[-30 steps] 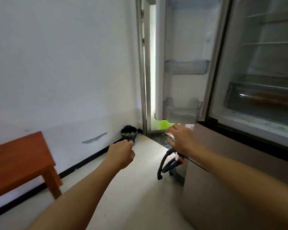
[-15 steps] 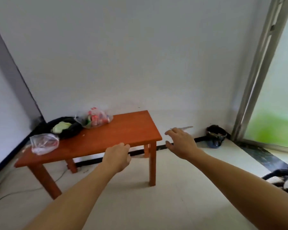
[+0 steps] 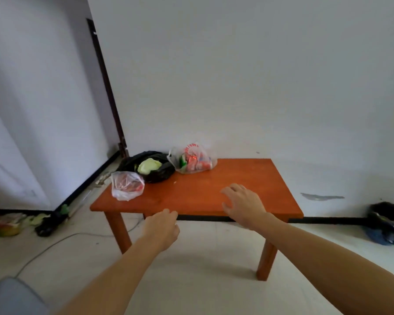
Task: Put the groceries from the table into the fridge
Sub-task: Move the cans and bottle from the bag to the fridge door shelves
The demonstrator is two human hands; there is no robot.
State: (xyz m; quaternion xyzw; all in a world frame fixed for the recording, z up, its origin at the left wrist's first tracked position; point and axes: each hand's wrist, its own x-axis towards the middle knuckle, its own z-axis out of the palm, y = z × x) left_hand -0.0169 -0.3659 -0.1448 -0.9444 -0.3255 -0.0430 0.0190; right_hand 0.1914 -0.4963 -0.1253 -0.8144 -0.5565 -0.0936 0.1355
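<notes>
A low orange wooden table [image 3: 248, 178] stands against the white wall. On its left part lie three bags: a clear bag with reddish food [image 3: 126, 185] at the front, a black bag holding a green cabbage [image 3: 149, 167] behind it, and a clear bag of red packets [image 3: 192, 160] at the back. My left hand [image 3: 162, 228] hovers at the table's near edge, fingers curled, holding nothing. My right hand [image 3: 242, 204] is over the table's front right part, fingers spread and empty. The fridge is out of view.
A dark bin or bag [image 3: 387, 223] sits on the floor by the wall at right. Rubbish and green scraps [image 3: 14, 223] lie on the floor at left, with a cable [image 3: 55, 243] running across the tiles. A grey object [image 3: 7, 296] fills the bottom left corner.
The view has swung left from the open fridge to the table, which now sits centred and closer. Both hands have stayed raised and empty and now reach the table's front edge.
</notes>
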